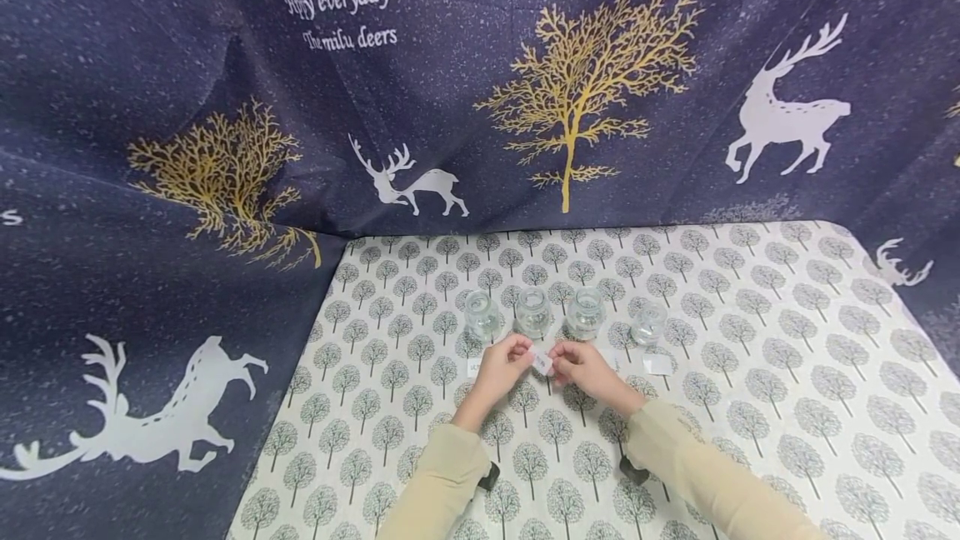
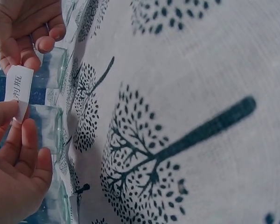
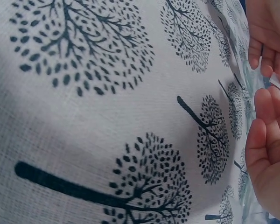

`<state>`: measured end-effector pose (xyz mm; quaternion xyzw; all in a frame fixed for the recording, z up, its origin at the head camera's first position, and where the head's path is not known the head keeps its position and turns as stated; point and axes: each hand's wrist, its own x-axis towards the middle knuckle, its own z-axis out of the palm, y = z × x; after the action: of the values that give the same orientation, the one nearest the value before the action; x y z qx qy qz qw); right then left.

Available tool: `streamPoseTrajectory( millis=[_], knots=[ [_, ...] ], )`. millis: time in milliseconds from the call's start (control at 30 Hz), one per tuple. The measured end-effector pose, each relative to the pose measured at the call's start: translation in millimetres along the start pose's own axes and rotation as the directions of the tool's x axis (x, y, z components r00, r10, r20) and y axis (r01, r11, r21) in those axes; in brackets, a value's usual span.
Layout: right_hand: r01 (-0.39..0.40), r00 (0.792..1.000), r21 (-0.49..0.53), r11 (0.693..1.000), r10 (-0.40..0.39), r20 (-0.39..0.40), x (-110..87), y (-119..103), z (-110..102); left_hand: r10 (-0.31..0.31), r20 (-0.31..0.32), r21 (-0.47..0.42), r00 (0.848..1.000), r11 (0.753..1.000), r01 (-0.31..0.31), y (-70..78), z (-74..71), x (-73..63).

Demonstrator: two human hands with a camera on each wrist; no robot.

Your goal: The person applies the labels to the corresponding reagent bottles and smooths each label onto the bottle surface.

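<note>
A small white paper label (image 1: 541, 361) with printed characters is held up between my two hands. My left hand (image 1: 504, 365) pinches one end of it between thumb and fingers. At the other end my right hand (image 1: 587, 368) pinches it with the fingertips. Dark print faces the camera on the label (image 2: 19, 86) in the left wrist view. Just beyond the hands stand open clear glass jars in a row: a left jar (image 1: 482, 317), one behind the label (image 1: 533, 312), another (image 1: 586, 313) and a rightmost jar (image 1: 648, 323).
More white labels lie in front of the jars: one (image 1: 474, 367) left of my left hand, and one (image 1: 657, 365) at the right. A tree-patterned cloth (image 1: 555, 436) covers the table. Dark blue curtains (image 1: 450, 90) with deer and trees hang behind and at the left.
</note>
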<state>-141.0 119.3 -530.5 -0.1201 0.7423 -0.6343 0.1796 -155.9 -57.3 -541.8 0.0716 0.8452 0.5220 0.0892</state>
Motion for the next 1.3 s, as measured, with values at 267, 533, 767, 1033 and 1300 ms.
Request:
streamPoseTrajectory(
  millis=[267,533,767,1033,1300],
  knots=[
    [-0.004,1.0,-0.025,1.0,0.004,-0.021,-1.8,4,1,0.015,-0.033,-0.054,0.999,0.998,-0.017,3.4,3.7,0.1],
    [0.007,1.0,-0.01,1.0,-0.007,-0.023,-4.8,4,3,0.068,-0.036,0.02,0.997,0.998,-0.067,6.1,7.8,-3.9],
    [0.029,0.999,-0.005,1.0,-0.03,-0.023,-5.0,5,5,0.137,0.064,0.107,0.989,0.984,-0.143,12.6,6.0,-9.5],
    [0.022,1.0,0.01,1.0,-0.022,-0.011,-6.1,5,5,0.173,0.079,0.221,0.982,0.957,-0.187,8.9,6.6,-8.2],
    [0.008,1.0,0.03,1.0,-0.009,0.007,-4.2,7,6,0.199,0.079,0.275,0.977,0.937,-0.213,4.3,6.3,-7.0]
  ],
)
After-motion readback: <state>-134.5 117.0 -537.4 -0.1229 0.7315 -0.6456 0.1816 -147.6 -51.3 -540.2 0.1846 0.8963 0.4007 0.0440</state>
